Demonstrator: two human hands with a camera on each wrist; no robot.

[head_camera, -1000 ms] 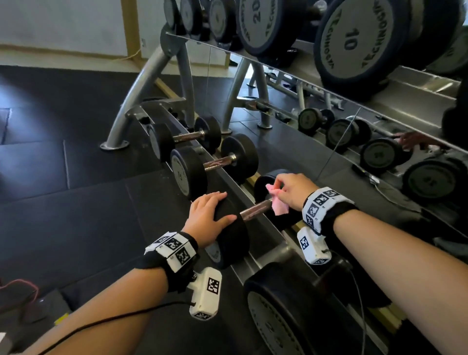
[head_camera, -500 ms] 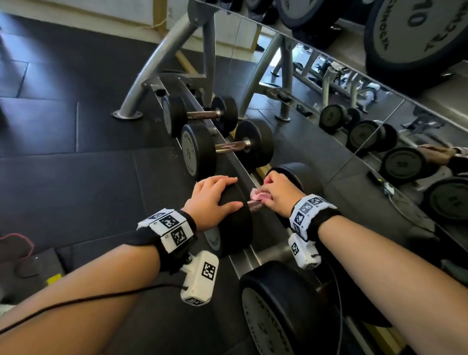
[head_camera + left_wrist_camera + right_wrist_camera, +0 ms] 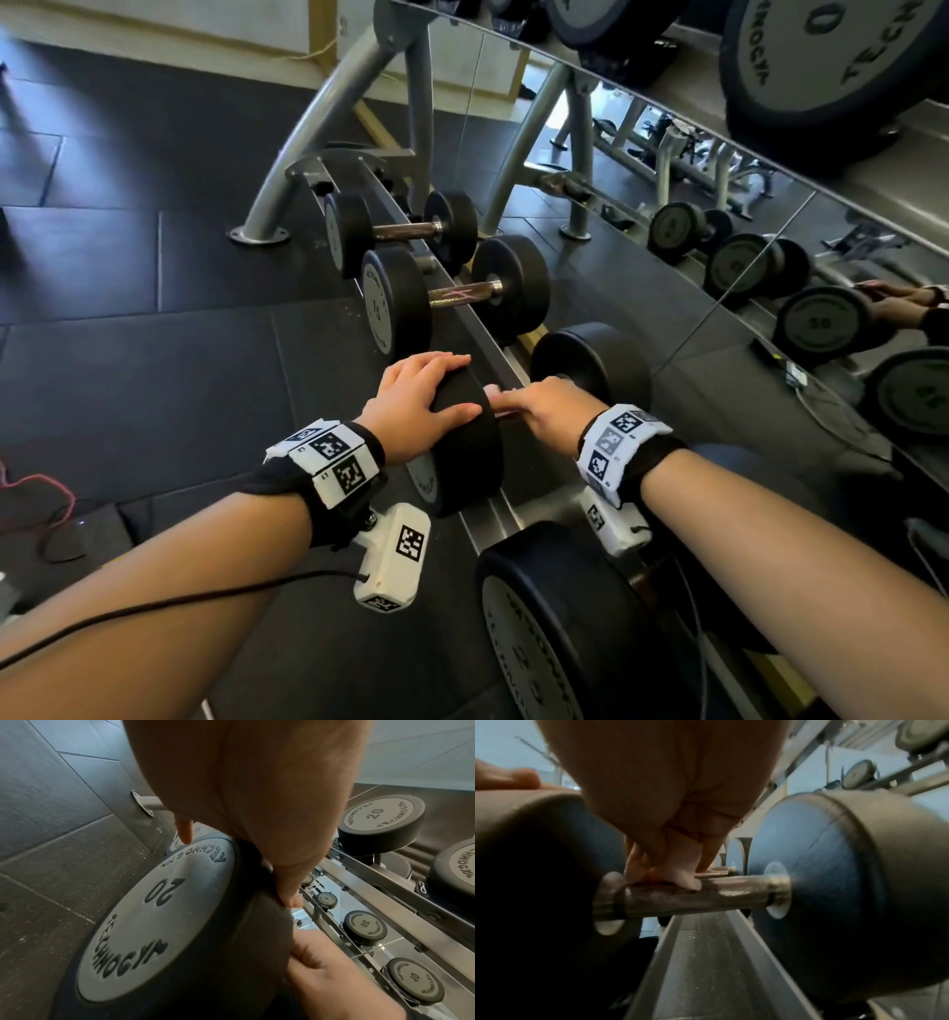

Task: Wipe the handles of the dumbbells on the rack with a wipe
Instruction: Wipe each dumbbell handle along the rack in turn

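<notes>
While a small pale pink wipe (image 3: 672, 874) is pressed onto the steel handle (image 3: 706, 898) of a black rubber-headed dumbbell marked 20 (image 3: 154, 923), the right hand (image 3: 552, 411) curls its grip around the wipe and holds it near the handle's left end, just beside the near head. That dumbbell lies on the lower shelf of a grey metal rack (image 3: 493, 519). The left hand (image 3: 416, 401) rests on top of the near head with its fingers spread and relaxed, gripping nothing. Farther along the same shelf sit two smaller black dumbbells with bare steel handles (image 3: 441, 298), and a larger black dumbbell (image 3: 560, 616) lies nearer the camera. Both wrists wear black bands with white coded tags. A wall mirror (image 3: 719, 231) behind the rack reflects more dumbbells. Dark rubber floor tiles (image 3: 128, 334) spread out to the left.
</notes>
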